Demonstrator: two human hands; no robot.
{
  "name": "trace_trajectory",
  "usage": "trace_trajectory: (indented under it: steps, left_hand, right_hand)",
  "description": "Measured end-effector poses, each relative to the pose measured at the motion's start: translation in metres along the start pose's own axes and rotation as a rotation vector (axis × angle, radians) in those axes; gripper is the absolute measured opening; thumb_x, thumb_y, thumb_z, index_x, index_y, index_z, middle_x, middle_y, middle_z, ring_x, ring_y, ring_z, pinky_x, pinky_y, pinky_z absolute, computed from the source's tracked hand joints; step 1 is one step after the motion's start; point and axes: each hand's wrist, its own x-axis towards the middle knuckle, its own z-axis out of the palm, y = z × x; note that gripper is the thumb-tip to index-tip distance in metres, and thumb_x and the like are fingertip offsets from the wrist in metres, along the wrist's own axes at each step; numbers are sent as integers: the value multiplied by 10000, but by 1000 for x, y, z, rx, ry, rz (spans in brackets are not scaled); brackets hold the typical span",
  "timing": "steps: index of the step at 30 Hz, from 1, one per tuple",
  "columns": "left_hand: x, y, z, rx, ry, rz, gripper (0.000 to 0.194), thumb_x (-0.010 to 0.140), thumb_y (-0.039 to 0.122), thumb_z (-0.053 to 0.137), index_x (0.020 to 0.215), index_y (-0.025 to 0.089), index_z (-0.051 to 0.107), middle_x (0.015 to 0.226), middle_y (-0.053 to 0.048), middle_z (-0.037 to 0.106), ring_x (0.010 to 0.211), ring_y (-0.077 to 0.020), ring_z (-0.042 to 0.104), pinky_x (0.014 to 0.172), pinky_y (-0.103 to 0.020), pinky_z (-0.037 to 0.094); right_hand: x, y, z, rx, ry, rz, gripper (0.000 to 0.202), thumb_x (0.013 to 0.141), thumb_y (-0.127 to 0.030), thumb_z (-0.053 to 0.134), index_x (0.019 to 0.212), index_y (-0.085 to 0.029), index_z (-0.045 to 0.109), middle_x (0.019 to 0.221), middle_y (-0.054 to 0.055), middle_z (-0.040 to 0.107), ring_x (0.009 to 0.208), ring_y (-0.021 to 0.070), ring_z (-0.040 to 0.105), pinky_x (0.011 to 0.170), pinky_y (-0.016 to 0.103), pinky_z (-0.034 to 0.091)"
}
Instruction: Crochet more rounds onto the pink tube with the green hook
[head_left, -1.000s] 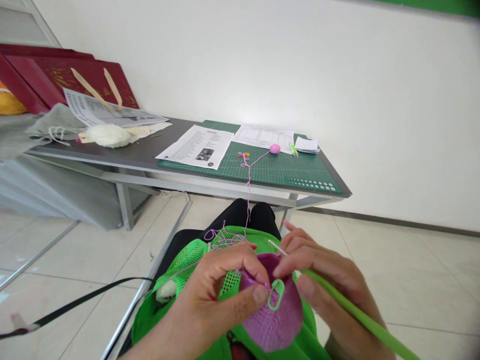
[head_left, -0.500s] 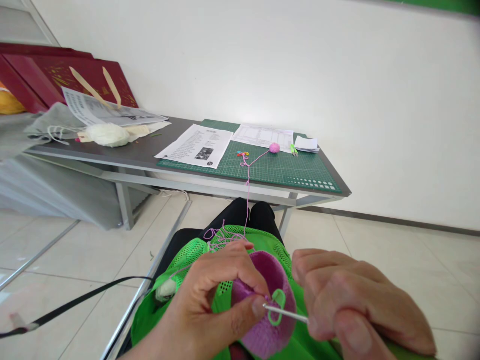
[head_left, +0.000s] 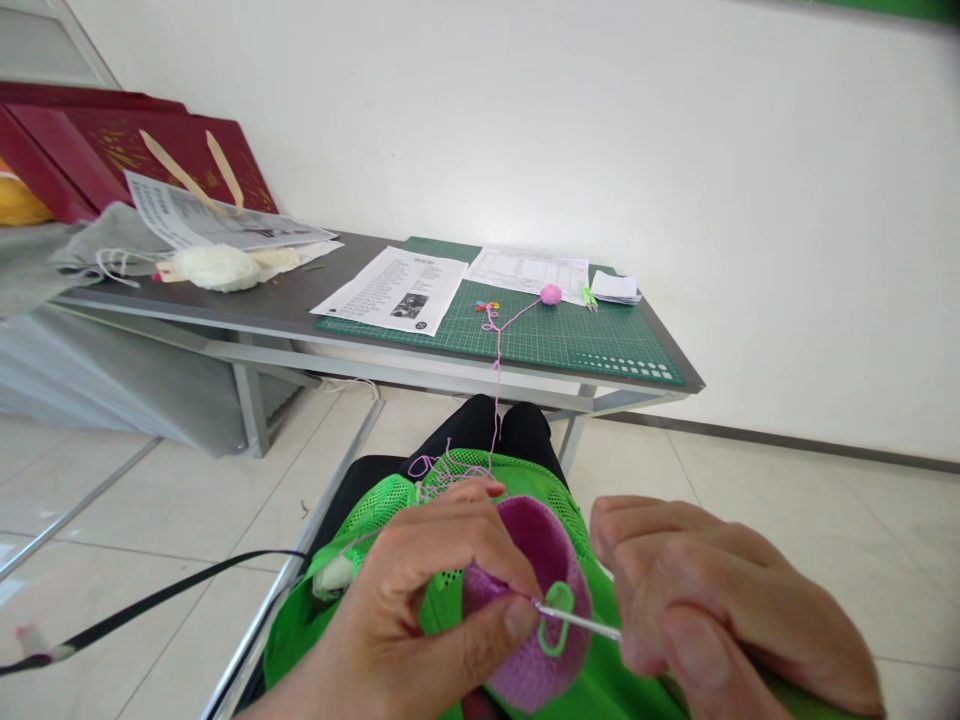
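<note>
A round pink crochet piece [head_left: 544, 665], hollow like a cup, is held over my lap. My left hand [head_left: 442, 590] pinches its rim between thumb and forefinger. In my right hand [head_left: 720, 600] is a slim silver crochet hook [head_left: 589, 624], its tip at the rim right beside my left thumb. A light green stitch marker [head_left: 556, 620] hangs from the piece just behind the hook. Loose pink yarn [head_left: 450, 472] lies tangled on my lap, and a strand runs up to a small pink yarn ball [head_left: 550, 295] on the table.
A green cutting mat [head_left: 555, 345] on the grey table bears printed sheets [head_left: 397, 290], small coloured markers [head_left: 486, 306], green snips [head_left: 589, 299] and white paper slips [head_left: 615, 288]. White yarn [head_left: 217, 268] and a dark red gift bag [head_left: 165, 150] are on the left.
The hook's tip has moved slightly right, at the rim of the crochet piece. My right hand has shifted a little to the right; my left hand keeps its pinch.
</note>
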Motion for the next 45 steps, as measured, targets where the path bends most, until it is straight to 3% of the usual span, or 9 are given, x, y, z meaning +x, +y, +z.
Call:
trace_trajectory:
  steps: [3, 8, 10, 17, 21, 29, 32, 36, 45]
  left_hand:
    - [2, 2, 1, 62, 4, 25, 154, 933, 171, 717, 809, 261, 707, 699, 104, 669, 674, -106, 640, 1079, -338, 398]
    - [7, 8, 1, 203, 3, 104, 188, 904, 96, 705, 789, 238, 664, 717, 103, 693, 665, -93, 650, 1035, -301, 434]
    - [8, 9, 0, 258, 13, 112, 172, 901, 95, 719, 809, 236, 681, 722, 103, 699, 657, -91, 656, 1062, -301, 428]
    - [5, 4, 1, 253, 118, 69, 141, 897, 158, 780, 884, 295, 749, 773, 118, 772, 745, -114, 726, 1017, -303, 506]
    - [6, 6, 4, 237, 166, 63, 231, 845, 76, 767, 883, 303, 758, 787, 124, 793, 747, -105, 735, 906, -267, 555]
    - [5, 9, 6, 188, 256, 0, 296, 830, 78, 762, 906, 364, 787, 836, 149, 822, 802, -94, 747, 883, -208, 570]
    - [4, 10, 7, 175, 236, -56, 279, 833, 88, 752, 877, 360, 793, 828, 143, 821, 777, -92, 741, 774, -179, 575]
    - [5, 13, 7, 188, 212, -100, 243, 816, 86, 759, 846, 324, 800, 801, 120, 828, 773, -112, 751, 789, -204, 572]
    - [3, 6, 3, -40, 104, -138, 227, 811, 55, 750, 824, 276, 803, 789, 61, 819, 732, -146, 733, 710, -237, 564]
  right_hand:
    - [3, -1, -3, -34, -44, -29, 358, 1066, -179, 444, 725, -253, 526, 511, -39, 558, 476, 152, 564, 541, 336, 547]
    - [19, 3, -19, -70, -405, -179, 378, 1048, -143, 466, 684, -241, 436, 524, -45, 491, 494, 120, 516, 583, 307, 547]
    - [23, 4, -23, -168, -470, -241, 434, 1053, -145, 469, 632, -238, 426, 512, -38, 465, 499, 118, 467, 559, 306, 518]
    - [20, 1, -17, -356, -382, -368, 444, 1049, -157, 532, 610, -225, 536, 524, -47, 573, 507, 95, 558, 691, 286, 615]
    - [19, 4, -17, -374, -365, -362, 438, 1063, -188, 544, 629, -220, 586, 556, -36, 631, 541, 106, 630, 716, 294, 630]
    - [14, 7, -16, -355, -272, -366, 310, 1027, -275, 638, 717, -261, 648, 607, -14, 659, 600, 156, 656, 607, 293, 607]
    - [13, 7, -14, -289, -272, -385, 279, 991, -363, 690, 729, -279, 645, 596, -16, 625, 604, 167, 637, 573, 285, 594]
    - [14, 10, -13, -237, -296, -379, 260, 978, -377, 700, 749, -278, 628, 613, -20, 618, 604, 164, 624, 590, 288, 596]
    - [18, 20, -12, -160, -415, -334, 259, 990, -123, 595, 754, -228, 582, 623, -46, 632, 547, 106, 546, 683, 253, 615]
